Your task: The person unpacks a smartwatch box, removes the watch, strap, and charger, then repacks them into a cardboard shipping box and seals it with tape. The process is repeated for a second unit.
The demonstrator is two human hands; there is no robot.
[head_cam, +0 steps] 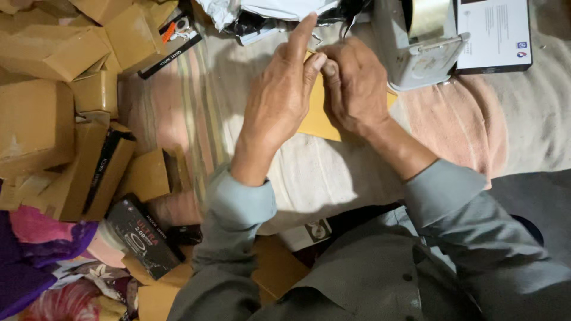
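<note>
We see both hands meeting over a flat yellow-brown envelope that lies on a pale striped cloth straight ahead of the person, just under the hands. The left hand rests on its near-left part with the forefinger lifted and pointing away, thumb and middle finger pressed toward the right hand, which is curled at the envelope's top edge; the fingertips touch, and they seem to pinch a flap or a strip of tape, though we cannot make out which. The envelope's long side appears to run away from the body, but the hands hide most of it. A grey tape dispenser stands just beyond the right hand. Brown cardboard boxes are heaped well off to the left.
</note>
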